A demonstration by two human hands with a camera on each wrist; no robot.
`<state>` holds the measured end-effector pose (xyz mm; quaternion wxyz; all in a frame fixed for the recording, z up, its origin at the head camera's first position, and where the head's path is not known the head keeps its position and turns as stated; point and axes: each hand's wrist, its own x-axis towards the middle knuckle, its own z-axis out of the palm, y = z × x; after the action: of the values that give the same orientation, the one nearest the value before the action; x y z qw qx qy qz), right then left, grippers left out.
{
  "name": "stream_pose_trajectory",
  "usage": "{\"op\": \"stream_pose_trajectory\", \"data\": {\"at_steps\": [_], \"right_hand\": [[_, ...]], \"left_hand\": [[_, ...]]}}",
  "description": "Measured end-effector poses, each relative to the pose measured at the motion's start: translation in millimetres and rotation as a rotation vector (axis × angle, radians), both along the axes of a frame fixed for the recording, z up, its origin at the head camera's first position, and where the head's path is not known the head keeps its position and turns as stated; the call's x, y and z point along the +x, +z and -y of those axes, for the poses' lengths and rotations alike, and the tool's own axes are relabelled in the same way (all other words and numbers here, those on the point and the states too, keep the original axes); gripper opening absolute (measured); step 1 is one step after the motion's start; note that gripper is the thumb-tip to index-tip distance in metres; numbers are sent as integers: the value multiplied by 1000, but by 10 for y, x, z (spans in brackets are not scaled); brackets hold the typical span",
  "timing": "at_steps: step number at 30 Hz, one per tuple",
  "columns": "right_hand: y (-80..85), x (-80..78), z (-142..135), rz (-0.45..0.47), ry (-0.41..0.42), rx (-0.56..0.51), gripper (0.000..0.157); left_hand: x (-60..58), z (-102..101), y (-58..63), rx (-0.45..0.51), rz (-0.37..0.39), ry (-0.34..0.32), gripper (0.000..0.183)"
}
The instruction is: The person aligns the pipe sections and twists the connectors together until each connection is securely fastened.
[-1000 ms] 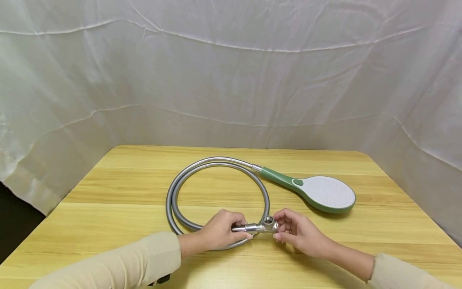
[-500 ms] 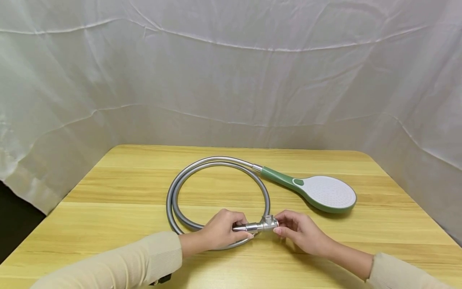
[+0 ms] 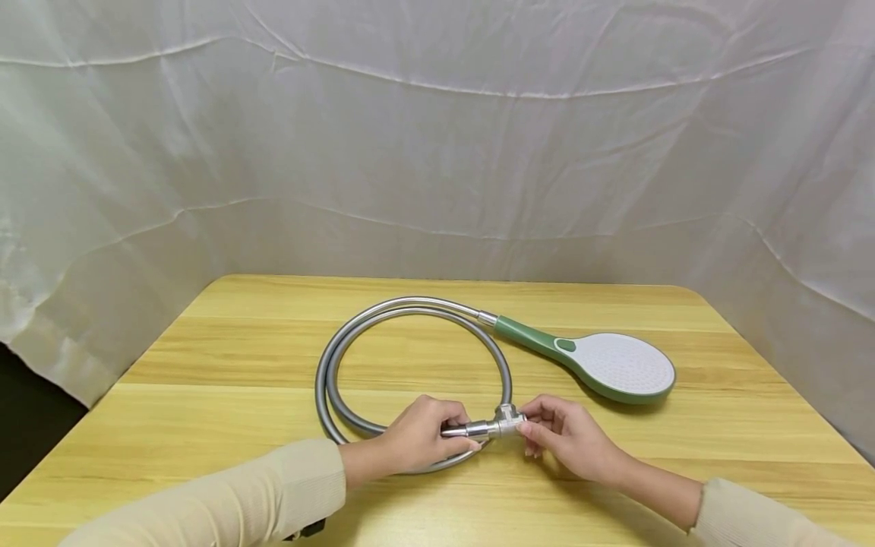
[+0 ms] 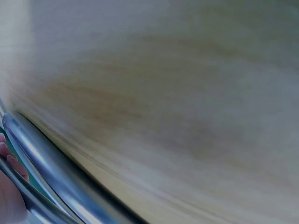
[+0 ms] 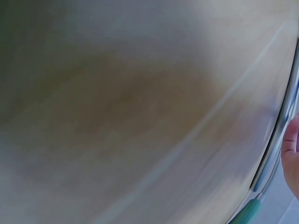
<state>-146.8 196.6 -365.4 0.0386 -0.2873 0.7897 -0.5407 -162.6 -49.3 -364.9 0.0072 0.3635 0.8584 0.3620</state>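
In the head view my left hand (image 3: pixel 425 437) grips the end of a grey shower hose (image 3: pixel 321 380) by its chrome connector (image 3: pixel 478 431), thumb in front and fingers behind. A chrome T-shaped fitting (image 3: pixel 507 419) sits in line against the connector's right end, its short side branch tilted up and away. My right hand (image 3: pixel 573 441) pinches the fitting's right end between thumb and fingers. Parts of the fitting are hidden by those fingertips. In the left wrist view only some fingers (image 4: pixel 14 163) and the hose (image 4: pixel 60 172) show at the lower left corner.
A green hand shower (image 3: pixel 533 334) with a white spray face (image 3: pixel 623 365) lies right of the hands, joined to the hose's other end. The hose lies coiled on the wooden table (image 3: pixel 225 342). White cloth (image 3: pixel 437 152) hangs behind and at both sides.
The T-shaped fitting has turned about the connector's axis: its round side opening faced up before and now points away. The right fingers have shifted with it; the left hand stays still.
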Motion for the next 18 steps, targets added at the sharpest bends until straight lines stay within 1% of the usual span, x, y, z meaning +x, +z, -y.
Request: {"op": "stream_pose_trajectory", "data": {"at_steps": [5, 8, 12, 15, 18], "right_hand": [[-7, -16, 9, 21, 5, -24, 24], [-9, -21, 6, 44, 30, -60, 23], [-18, -18, -4, 62, 69, -92, 28], [-26, -14, -12, 48, 81, -95, 32], [-39, -15, -19, 24, 84, -98, 31]], "left_hand": [[-1, -1, -3, 4, -6, 6, 18], [-3, -3, -5, 1, -14, 3, 18], [-4, -5, -9, -5, -4, -4, 18], [-3, -3, -5, -7, 6, -3, 18], [-2, -3, 4, -4, 12, -1, 18]]}}
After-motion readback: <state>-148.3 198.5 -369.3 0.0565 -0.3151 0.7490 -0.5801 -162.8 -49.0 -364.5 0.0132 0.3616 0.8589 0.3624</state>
